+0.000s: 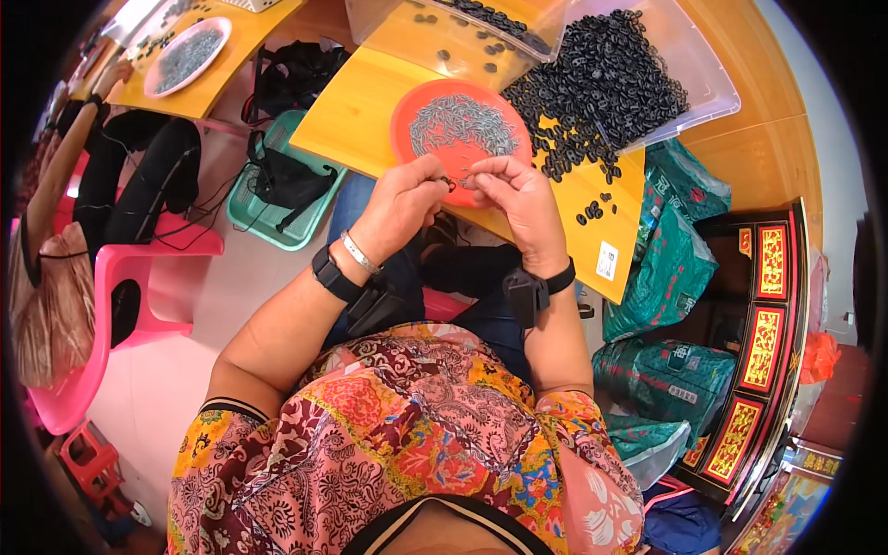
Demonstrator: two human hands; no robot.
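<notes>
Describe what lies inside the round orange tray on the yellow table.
The orange tray holds a heap of small grey metal pieces. Both hands cover its near rim, hiding whatever lies there.

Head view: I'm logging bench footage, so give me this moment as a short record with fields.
Setting: person seated at a yellow table
Left hand: fingertips pinch a small dark ring
Right hand: fingertips meet the left hand's at the ring, over the plate's near edge
Red plate: holds a heap of small grey metal pieces
Black rings: spill from a tipped clear bin onto the table
Wrists: black bands on both
Nearby: another person at a second table, upper left
</notes>
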